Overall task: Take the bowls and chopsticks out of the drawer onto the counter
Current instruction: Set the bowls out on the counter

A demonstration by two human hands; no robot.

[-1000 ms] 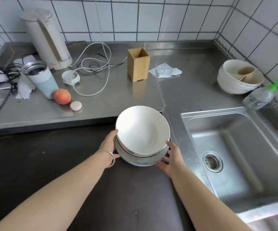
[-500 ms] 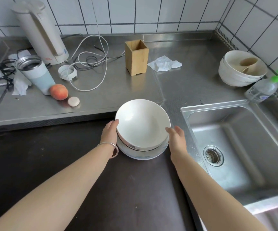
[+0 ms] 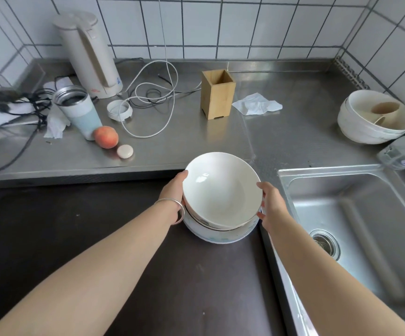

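A stack of white bowls is gripped from both sides. The left hand is curled against the stack's left wall, with a silver bangle on the wrist; the right hand is wrapped round the right wall, its fingertips at the top bowl's rim. The top bowl is tilted, and a wider bowl with a faint blue pattern is seen beneath it. The stack is held just before the front edge of the steel counter, above a dark surface, beside the left rim of the sink.

On the counter, a wooden holder is set near the back edge, with a crumpled tissue just to its right. A peach and a tumbler are placed toward the left, before a white kettle. Another stack of bowls is found at the right edge, by the tiled wall.
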